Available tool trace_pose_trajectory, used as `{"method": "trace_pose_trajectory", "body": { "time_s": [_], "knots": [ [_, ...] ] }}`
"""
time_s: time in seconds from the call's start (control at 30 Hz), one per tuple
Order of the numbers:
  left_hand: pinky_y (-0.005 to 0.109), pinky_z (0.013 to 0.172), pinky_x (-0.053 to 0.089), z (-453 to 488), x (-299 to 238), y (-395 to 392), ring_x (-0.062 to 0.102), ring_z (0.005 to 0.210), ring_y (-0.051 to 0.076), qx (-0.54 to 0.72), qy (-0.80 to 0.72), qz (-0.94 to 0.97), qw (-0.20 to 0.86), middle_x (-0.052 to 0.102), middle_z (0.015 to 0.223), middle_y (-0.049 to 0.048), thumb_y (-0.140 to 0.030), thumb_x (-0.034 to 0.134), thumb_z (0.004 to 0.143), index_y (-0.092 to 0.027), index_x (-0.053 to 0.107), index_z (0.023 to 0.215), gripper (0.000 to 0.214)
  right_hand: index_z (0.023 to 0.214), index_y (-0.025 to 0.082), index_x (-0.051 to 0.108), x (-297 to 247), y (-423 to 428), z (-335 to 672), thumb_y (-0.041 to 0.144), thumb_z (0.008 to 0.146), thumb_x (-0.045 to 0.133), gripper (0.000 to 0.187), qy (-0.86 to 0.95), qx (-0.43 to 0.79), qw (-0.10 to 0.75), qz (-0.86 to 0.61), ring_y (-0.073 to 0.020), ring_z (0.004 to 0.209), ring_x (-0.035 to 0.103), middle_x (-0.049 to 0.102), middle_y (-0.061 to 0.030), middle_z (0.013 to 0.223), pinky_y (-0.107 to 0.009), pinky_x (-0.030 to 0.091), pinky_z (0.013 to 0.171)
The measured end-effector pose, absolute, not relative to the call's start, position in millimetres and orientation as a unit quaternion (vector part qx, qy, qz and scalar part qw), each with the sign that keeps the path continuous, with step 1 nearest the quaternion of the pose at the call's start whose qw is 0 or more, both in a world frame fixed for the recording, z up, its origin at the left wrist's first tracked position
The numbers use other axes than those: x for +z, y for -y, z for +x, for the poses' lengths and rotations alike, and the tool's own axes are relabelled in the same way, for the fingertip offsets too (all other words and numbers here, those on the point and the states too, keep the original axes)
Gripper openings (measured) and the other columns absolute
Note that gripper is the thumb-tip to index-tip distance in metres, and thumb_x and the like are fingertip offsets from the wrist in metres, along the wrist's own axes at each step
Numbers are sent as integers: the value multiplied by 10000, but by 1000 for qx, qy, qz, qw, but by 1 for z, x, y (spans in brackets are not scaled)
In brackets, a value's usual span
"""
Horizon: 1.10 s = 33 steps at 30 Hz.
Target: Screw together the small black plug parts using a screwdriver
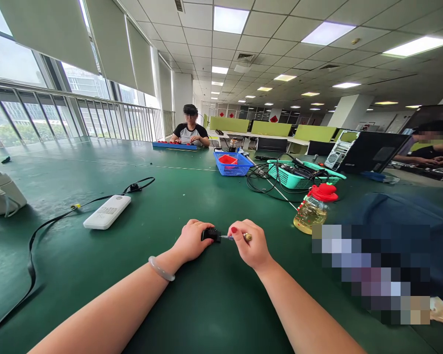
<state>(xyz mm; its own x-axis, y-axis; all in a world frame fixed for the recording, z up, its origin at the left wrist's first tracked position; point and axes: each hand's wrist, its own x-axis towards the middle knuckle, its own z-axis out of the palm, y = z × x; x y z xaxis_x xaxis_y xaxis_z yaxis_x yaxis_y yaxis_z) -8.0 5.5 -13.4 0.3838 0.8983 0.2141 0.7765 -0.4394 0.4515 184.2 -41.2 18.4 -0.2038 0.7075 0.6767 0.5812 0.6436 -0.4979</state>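
My left hand [194, 241] is closed around a small black block-shaped object [212, 234], steadying it on the green table. Its kind is too small to make out. From the right, my right hand [251, 244] pinches a slim tool [226, 237] with a thin silvery shaft and a rounded tan handle end. The shaft points left, and its tip is at the right end of the black object; whether it goes inside cannot be seen. Fingers cover most of the tool's middle.
A white power bank [108, 212] and a black strap [53, 219] lie on the left. Beyond my hands are a blue basket [232, 167], a green basket [290, 178] of cables and a red-lidded bottle [312, 214]. Dark fabric [398, 216] lies right. A person [190, 129] sits opposite.
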Motion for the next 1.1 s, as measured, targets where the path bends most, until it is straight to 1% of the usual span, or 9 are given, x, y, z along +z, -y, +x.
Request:
{"method": "trace_pose_trajectory", "body": {
  "time_s": [0.13, 0.3, 0.6, 0.8, 1.1],
  "knots": [
    [428, 1049, 393, -8, -12, -5, 512, 1182, 277, 221, -508, 820, 144, 699, 1143, 41, -335, 612, 813, -256, 673, 1136, 338, 628, 220, 554, 15, 42, 179, 424, 957, 389, 421, 819, 42, 445, -360, -141, 535, 465, 585, -10, 565, -289, 346, 605],
    [407, 1024, 411, -8, -12, -5, 517, 1166, 272, 223, -505, 820, 151, 699, 1134, 48, -275, 609, 793, -241, 676, 1133, 348, 647, 210, 569, 12, 43, 171, 358, 946, 432, 361, 852, -21, 411, -324, -131, 522, 443, 569, -2, 551, -284, 315, 590],
    [405, 1011, 421, -8, -13, -5, 523, 1161, 273, 224, -506, 819, 153, 703, 1122, 47, -264, 592, 790, -244, 678, 1125, 346, 615, 209, 558, 10, 44, 168, 373, 965, 388, 422, 863, -73, 395, -307, -133, 529, 419, 536, -8, 553, -287, 296, 584],
    [406, 1011, 421, -8, -13, -5, 525, 1154, 274, 226, -505, 819, 154, 701, 1122, 48, -298, 600, 802, -245, 677, 1121, 333, 594, 203, 551, 12, 45, 168, 350, 966, 390, 431, 862, -99, 398, -296, -127, 523, 384, 496, 0, 534, -285, 286, 568],
    [403, 1011, 417, -7, -13, -5, 524, 1143, 266, 227, -505, 819, 152, 703, 1108, 38, -263, 598, 793, -251, 674, 1118, 335, 529, 200, 541, 12, 46, 168, 351, 968, 414, 481, 863, -137, 395, -284, -125, 522, 355, 422, 9, 511, -289, 266, 553]
  ]
}}
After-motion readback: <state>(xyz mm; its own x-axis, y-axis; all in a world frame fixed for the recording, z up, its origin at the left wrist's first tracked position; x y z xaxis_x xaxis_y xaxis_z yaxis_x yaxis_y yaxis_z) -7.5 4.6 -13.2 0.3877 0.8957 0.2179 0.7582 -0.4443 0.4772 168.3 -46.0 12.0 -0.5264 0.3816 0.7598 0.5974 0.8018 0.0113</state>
